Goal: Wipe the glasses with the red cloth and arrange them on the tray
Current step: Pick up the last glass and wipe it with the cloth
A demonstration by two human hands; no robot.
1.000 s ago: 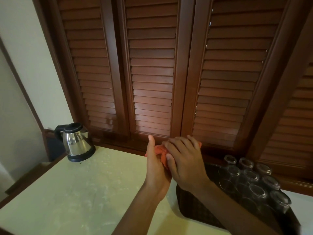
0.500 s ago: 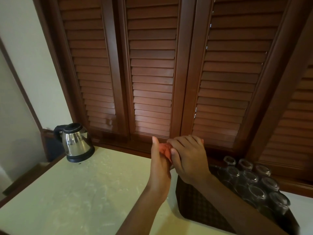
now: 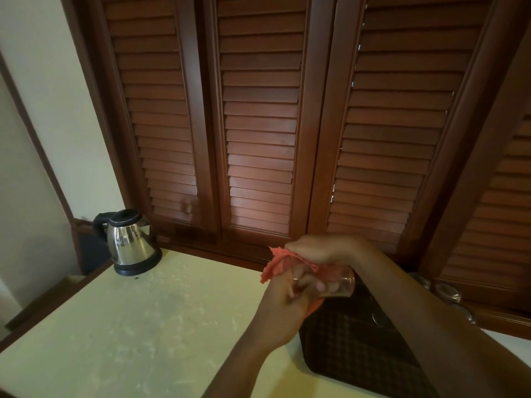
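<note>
Wiping is not done: one clear drinking glass (image 3: 336,285) is held sideways above the dark checked tray (image 3: 353,349). The left hand (image 3: 283,308) grip is curled round it, and the red cloth (image 3: 277,264) is pinched by the right hand (image 3: 321,249). More clear upturned glasses (image 3: 446,293) are seen on the tray's far side; whether they were wiped cannot be told.

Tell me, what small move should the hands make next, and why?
Probably turn the glass a little inside the red cloth. The left hand grips the glass, the right hand presses cloth on it, above the tray.
</note>
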